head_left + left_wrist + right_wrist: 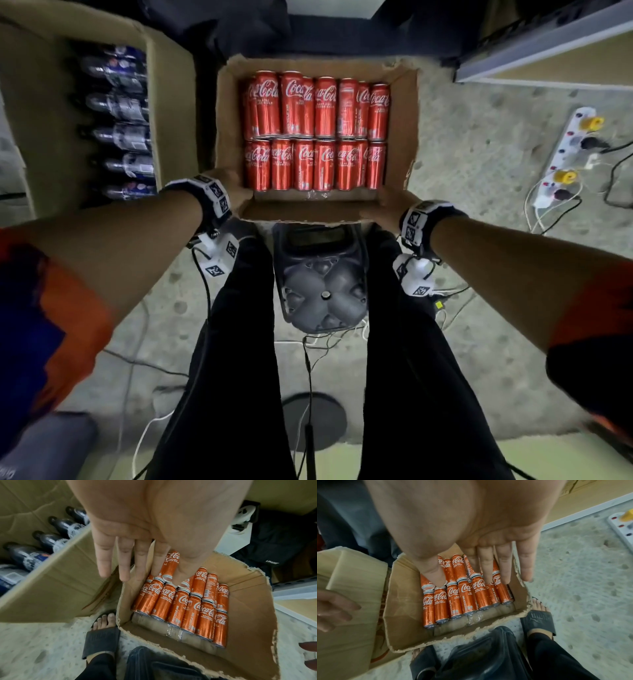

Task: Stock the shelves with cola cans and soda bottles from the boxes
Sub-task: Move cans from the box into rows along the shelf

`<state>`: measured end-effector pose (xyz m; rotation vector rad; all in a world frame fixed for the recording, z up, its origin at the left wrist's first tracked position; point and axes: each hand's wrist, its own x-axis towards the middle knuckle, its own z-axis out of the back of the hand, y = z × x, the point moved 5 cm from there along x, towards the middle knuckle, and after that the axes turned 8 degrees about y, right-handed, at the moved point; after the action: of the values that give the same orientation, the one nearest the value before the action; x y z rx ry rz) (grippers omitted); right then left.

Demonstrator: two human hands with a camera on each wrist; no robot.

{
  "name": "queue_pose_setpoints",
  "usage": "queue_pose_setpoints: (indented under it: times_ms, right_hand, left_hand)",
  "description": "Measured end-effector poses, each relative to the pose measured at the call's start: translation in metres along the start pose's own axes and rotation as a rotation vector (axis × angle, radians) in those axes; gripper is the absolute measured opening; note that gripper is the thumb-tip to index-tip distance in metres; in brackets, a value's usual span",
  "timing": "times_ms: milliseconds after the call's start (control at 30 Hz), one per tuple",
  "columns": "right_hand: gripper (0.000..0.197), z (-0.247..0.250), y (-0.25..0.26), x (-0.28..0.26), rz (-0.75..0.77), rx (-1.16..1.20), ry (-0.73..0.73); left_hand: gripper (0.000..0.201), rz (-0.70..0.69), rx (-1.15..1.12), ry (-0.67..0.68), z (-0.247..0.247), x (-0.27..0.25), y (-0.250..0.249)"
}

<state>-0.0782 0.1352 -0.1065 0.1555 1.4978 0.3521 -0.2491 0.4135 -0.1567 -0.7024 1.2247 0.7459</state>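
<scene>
An open cardboard box (pixel 402 137) on the floor holds several red cola cans (pixel 315 164) lying in two rows. My left hand (pixel 226 192) hovers over its near left corner and my right hand (pixel 387 205) over its near right corner. In the left wrist view the left hand (pixel 140 561) has straight, spread fingers above the cans (pixel 181 609) and holds nothing. The right hand (pixel 486 568) is likewise flat above the cans (pixel 464 599). A larger box (pixel 171 102) to the left holds several dark soda bottles (pixel 123 137).
A shelf edge (pixel 548 51) crosses the top right. A white power strip (pixel 568 154) with plugs and cables lies on the floor at right. A dark device (pixel 322 281) hangs between my legs. My sandalled feet (pixel 102 632) stand close to the box's near wall.
</scene>
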Motion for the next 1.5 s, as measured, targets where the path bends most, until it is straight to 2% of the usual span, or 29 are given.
queue_pose_setpoints:
  times_ms: [100, 167, 267, 367, 433, 533, 667, 767, 867, 967, 1033, 1167, 1333, 1400, 1500]
  right_hand:
    - [0.056, 0.008, -0.004, 0.043, -0.056, -0.046, -0.024]
    - [0.059, 0.017, 0.002, 0.068, -0.026, -0.005, -0.04]
    - [0.06, 0.026, 0.007, 0.11, 0.011, -0.04, -0.049]
    - [0.07, 0.031, 0.014, 0.158, 0.004, -0.099, -0.116]
    - [0.073, 0.037, 0.02, 0.186, 0.016, -0.113, -0.153]
    - [0.079, 0.048, 0.035, 0.217, 0.065, -0.165, -0.188]
    - [0.076, 0.057, 0.064, 0.251, 0.127, -0.185, -0.239]
    - [0.085, 0.064, 0.084, 0.276, 0.17, -0.146, -0.313]
    - [0.076, 0.074, 0.101, 0.303, 0.181, -0.101, -0.373]
    - [0.085, 0.083, 0.113, 0.317, 0.16, -0.038, -0.478]
    - [0.087, 0.084, 0.113, 0.324, 0.111, 0.017, -0.464]
    - [0.099, 0.084, 0.109, 0.331, 0.035, 0.151, -0.433]
    - [0.11, 0.075, 0.104, 0.326, -0.018, 0.357, -0.393]
    - [0.101, 0.07, 0.102, 0.321, 0.0, 0.382, -0.414]
    - [0.068, 0.065, 0.094, 0.311, 0.031, 0.361, -0.404]
  left_hand:
    - [0.019, 0.009, -0.018, 0.01, 0.001, 0.036, 0.001]
    - [0.021, -0.015, -0.028, -0.033, 0.005, 0.058, -0.003]
    - [0.012, -0.061, -0.039, -0.113, 0.018, 0.088, -0.009]
    - [0.04, -0.038, -0.181, -0.256, 0.033, 0.12, -0.011]
    - [0.05, -0.034, -0.279, -0.298, 0.043, 0.141, -0.014]
    - [0.057, -0.038, -0.329, -0.346, 0.057, 0.166, -0.022]
    - [0.064, -0.046, -0.374, -0.372, 0.075, 0.193, -0.032]
    - [0.066, -0.07, -0.418, -0.386, 0.084, 0.208, -0.041]
    - [0.071, -0.07, -0.52, -0.395, 0.088, 0.221, -0.048]
    - [0.091, -0.06, -0.606, -0.402, 0.088, 0.229, -0.051]
    - [0.095, -0.048, -0.629, -0.388, 0.086, 0.235, -0.051]
    - [0.09, -0.037, -0.648, -0.373, 0.088, 0.241, -0.05]
    - [0.116, 0.003, -0.585, -0.353, 0.085, 0.235, -0.052]
    - [0.11, 0.021, -0.58, -0.345, 0.079, 0.231, -0.052]
    - [0.1, 0.041, -0.539, -0.363, 0.063, 0.224, -0.049]
